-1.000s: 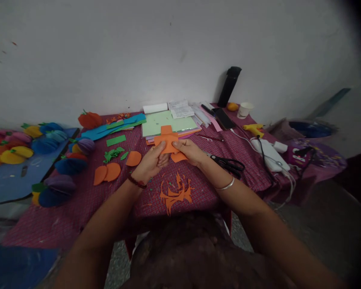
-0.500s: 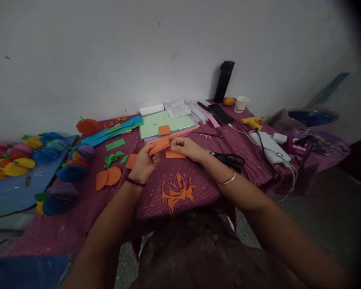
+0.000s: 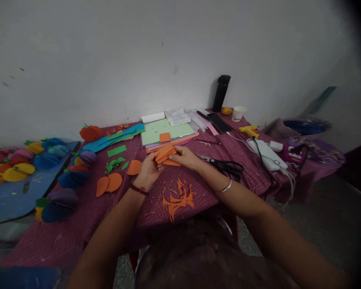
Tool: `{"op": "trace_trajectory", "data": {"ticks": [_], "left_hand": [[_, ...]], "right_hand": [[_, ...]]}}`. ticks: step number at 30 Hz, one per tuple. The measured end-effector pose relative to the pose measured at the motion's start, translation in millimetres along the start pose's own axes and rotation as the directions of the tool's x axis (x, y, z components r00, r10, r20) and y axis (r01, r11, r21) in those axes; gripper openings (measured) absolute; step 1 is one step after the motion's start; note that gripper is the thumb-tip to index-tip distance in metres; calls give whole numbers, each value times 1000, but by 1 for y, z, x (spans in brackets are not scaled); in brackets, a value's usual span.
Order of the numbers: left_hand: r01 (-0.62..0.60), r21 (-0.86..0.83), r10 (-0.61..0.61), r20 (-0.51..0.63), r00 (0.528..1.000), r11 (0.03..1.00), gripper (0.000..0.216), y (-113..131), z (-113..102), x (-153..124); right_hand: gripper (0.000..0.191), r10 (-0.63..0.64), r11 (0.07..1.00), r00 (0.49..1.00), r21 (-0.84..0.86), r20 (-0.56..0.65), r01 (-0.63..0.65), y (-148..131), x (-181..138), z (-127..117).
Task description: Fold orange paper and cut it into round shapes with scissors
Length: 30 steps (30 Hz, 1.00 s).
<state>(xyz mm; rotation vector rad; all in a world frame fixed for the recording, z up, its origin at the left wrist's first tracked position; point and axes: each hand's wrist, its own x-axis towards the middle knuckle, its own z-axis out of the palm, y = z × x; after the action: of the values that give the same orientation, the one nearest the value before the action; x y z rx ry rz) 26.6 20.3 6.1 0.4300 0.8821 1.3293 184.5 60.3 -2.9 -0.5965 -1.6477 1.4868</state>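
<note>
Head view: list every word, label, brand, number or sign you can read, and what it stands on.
No text is legible.
White slips: lines of marks, too small to read.
Paper cup: faint marks, too blurred.
Purple box: pale marks, too blurred.

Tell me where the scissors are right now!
In the head view, the black-handled scissors lie on the checked tablecloth, right of centre, beside the right hand, with the white box farther right.
</note>
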Motion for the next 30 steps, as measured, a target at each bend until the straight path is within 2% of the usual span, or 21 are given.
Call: {"op": "trace_trajectory", "data": {"ticks": [3, 6, 10, 17, 20, 27, 30], "left_hand": [[-11, 9, 11, -11, 1000, 1000, 5, -1, 1, -1], [-83, 64, 86, -43, 995, 994, 8, -4, 3, -2], [-159, 96, 162, -22, 986, 982, 13, -6, 4, -3], [-18, 15, 18, -10, 1000, 1000, 6, -5, 0, 1], [-14, 21, 14, 7, 1000, 1000, 7, -5, 0, 0], [-198, 132, 200, -3, 980, 971, 14, -7, 3, -3], [-233, 152, 233, 14, 972, 961, 13, -8, 2, -2]], "right_hand": [[45, 7, 1000, 1000, 28, 9, -7, 0, 0, 0], [45, 7, 1000, 1000, 24, 9, -7, -2, -1, 0], [46, 9, 1000, 1000, 25, -8, -8, 0, 0, -3], [43, 23, 998, 1000, 53, 12, -24, 3, 1, -4], [42, 28, 998, 1000, 59, 9, -29, 0, 0, -4], [46, 50, 996, 998, 75, 27, -52, -5, -3, -5], [45, 52, 995, 998, 85, 28, -54, -2, -2, -6]]}}
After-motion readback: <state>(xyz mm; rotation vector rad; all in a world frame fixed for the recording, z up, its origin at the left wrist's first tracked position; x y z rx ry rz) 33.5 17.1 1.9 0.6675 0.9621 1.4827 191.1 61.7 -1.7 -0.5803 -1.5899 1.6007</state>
